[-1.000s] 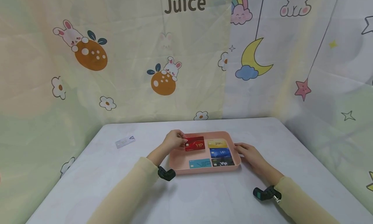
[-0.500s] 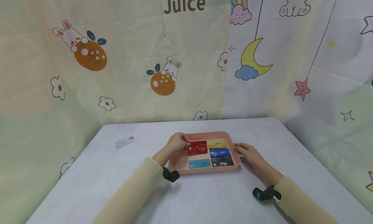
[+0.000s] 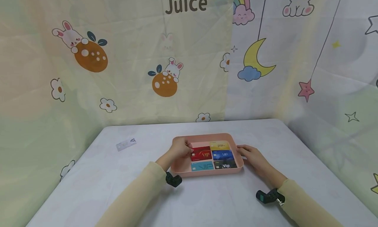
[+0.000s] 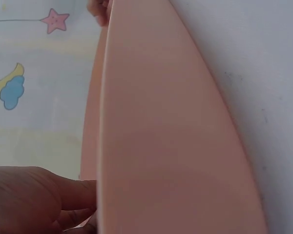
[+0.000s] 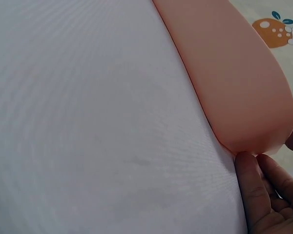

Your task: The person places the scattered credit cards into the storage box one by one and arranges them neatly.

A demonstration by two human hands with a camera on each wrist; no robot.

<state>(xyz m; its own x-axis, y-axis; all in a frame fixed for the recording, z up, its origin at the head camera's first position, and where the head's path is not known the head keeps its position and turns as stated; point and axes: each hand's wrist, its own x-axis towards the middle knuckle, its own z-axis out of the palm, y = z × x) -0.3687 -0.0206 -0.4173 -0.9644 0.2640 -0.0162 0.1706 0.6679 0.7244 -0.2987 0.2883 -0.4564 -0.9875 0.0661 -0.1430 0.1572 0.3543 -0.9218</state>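
Note:
A pink tray (image 3: 182, 173) lies on the white table with several bank-style cards in it. My left hand (image 3: 179, 147) reaches over the tray's left part and pinches the left edge of a red VIP card (image 3: 202, 154). That card lies just behind a light-blue VIP card (image 3: 202, 166). On the tray's right side are a yellow card (image 3: 219, 145), a blue VIP card (image 3: 222, 154) and a black Vip card (image 3: 225, 164), one in front of another. My right hand (image 3: 253, 158) grips the tray's right rim; in the right wrist view its fingers (image 5: 254, 185) touch the outer wall.
A pale card or slip (image 3: 126, 144) lies on the table (image 3: 212, 200) left of the tray. Printed cloth (image 3: 130, 56) hangs behind the table and along both sides. In the left wrist view the tray's wall hides the cards.
My left hand has moved right and then toward me with the red VIP card, which now sits lower, close to the light-blue and blue cards. The right hand has stayed on the rim.

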